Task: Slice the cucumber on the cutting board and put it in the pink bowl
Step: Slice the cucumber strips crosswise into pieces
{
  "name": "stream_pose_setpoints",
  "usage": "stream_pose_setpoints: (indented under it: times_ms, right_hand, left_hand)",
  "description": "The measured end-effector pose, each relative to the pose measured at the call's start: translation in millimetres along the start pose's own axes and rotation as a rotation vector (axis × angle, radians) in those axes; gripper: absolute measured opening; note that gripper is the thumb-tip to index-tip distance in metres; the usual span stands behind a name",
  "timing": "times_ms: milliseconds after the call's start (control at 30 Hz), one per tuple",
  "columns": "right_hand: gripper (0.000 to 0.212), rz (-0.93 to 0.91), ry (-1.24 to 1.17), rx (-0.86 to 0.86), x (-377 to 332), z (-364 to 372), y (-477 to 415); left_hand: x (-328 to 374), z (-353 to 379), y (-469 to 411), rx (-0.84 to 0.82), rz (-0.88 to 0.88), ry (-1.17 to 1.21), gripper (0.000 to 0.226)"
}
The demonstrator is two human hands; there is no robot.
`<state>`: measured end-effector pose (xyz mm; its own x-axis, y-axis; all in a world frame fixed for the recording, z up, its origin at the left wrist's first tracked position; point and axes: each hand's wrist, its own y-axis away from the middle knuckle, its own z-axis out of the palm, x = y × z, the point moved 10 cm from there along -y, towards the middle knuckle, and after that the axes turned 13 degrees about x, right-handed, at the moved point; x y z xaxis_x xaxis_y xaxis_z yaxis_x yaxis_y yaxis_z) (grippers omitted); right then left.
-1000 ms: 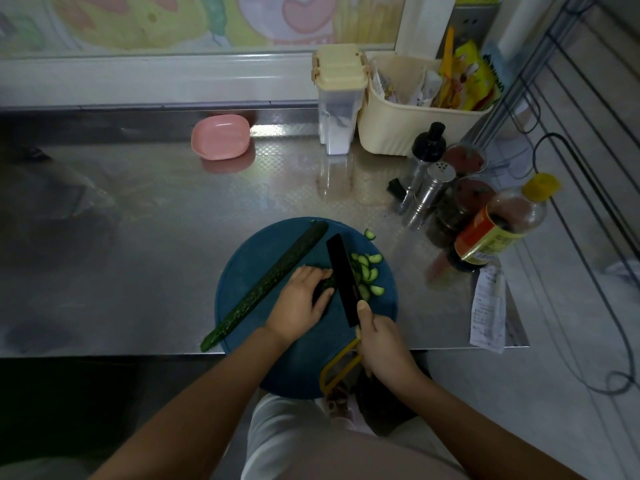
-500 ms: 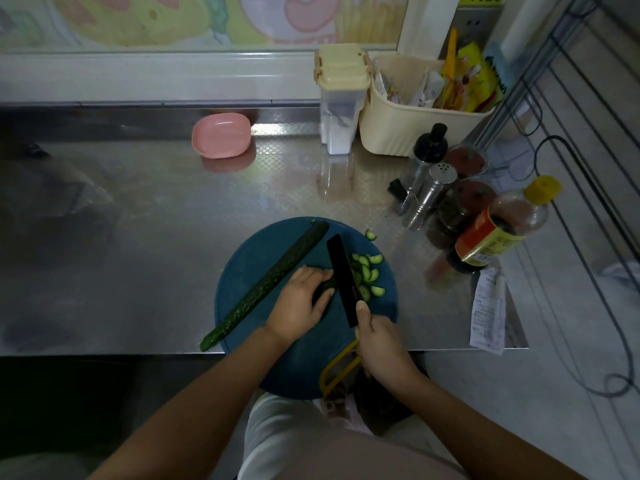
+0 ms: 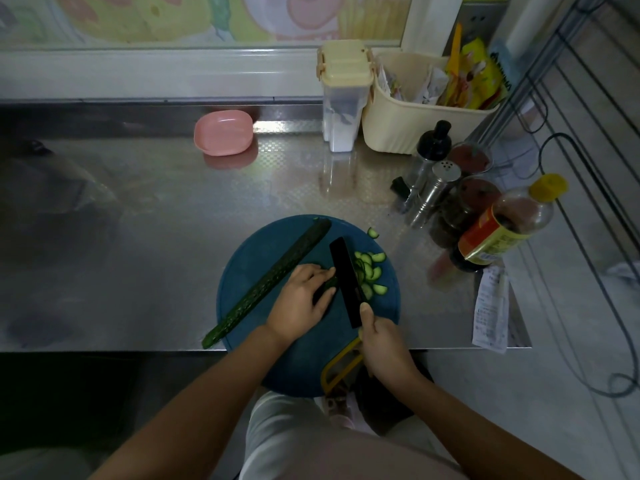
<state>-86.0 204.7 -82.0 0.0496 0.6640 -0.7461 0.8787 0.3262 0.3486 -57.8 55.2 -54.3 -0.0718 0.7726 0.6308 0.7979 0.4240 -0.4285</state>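
- The person is slicing a cucumber on a round blue cutting board (image 3: 301, 358), which is lying at the near edge of the steel bench (image 3: 156, 220) and is hanging a little over it.
- The left hand (image 3: 301, 301) is holding down a short cucumber piece (image 3: 325, 289) near the middle of the board. Its fingers are curling over the dark green skin, with the tips just beside the blade.
- The right hand (image 3: 381, 341) is gripping the handle of a black knife (image 3: 346, 278). Its fingers are wrapping around the handle, and one of them is reaching onto the rear of the blade.
- The blade is pointing away from the person and is standing at the cut end of the short piece.
- Thin half-round slices (image 3: 372, 271), pale green inside with a dark rim of skin, are lying in a small heap against the right side of the blade. One single slice (image 3: 373, 233) is lying apart near the far right rim of the board.
- A long cucumber half (image 3: 273, 278), dark and bumpy, is lying diagonally on the left part of the board, and its near end is sticking out over the rim.
- The pink bowl (image 3: 223, 132) is standing well apart from the board, at the far side of the bench near the wall.
- A cream basket (image 3: 408, 126), a metal shaker (image 3: 436, 188) and a bottle with a yellow cap (image 3: 502, 230) are standing at the right side of the bench.
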Motion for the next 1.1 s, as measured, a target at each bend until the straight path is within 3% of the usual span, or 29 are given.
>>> stream_pose_setpoints:
  times_ms: [267, 833, 1100]
  right_hand:
    - [0.061, 0.009, -0.092, 0.016, -4, -4, 3]
    - [0.06, 0.014, -0.09, -0.027, 0, 3, -3]
    - [0.057, -0.041, 0.068, 0.001, -6, 9, -7]
  left_hand:
    - [1, -3, 1, -0.025, -0.015, 0.01, 0.042]
    - [3, -5, -1, -0.002, -0.007, 0.035, 0.04]
    - [3, -4, 0, -0.007, -0.009, 0.015, 0.042]
